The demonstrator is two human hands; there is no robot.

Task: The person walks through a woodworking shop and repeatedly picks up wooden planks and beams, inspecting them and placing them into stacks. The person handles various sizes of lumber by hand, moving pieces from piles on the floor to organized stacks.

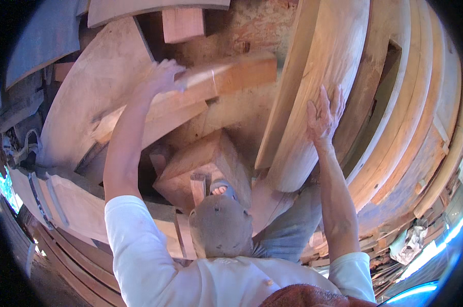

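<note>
My right hand [325, 113] lies with fingers spread on a broad, pale, curved wooden plank [339, 46], which leans at a slant on the right side. My left hand [166, 77] is slightly blurred by motion. Its fingers are apart, close to the upper face of a thick wooden beam [247, 72]. Whether that hand touches the beam I cannot tell. Nothing shows in either hand. Behind my left hand stands a wide, curved wooden board [88, 87].
Several more curved planks [413, 102] stand side by side at the right. A large wooden block [190, 158] sits below the beam, with my foot [220, 189] at its near side. A smaller block [183, 25] lies at the back. Crumpled white material [409, 244] sits at the lower right.
</note>
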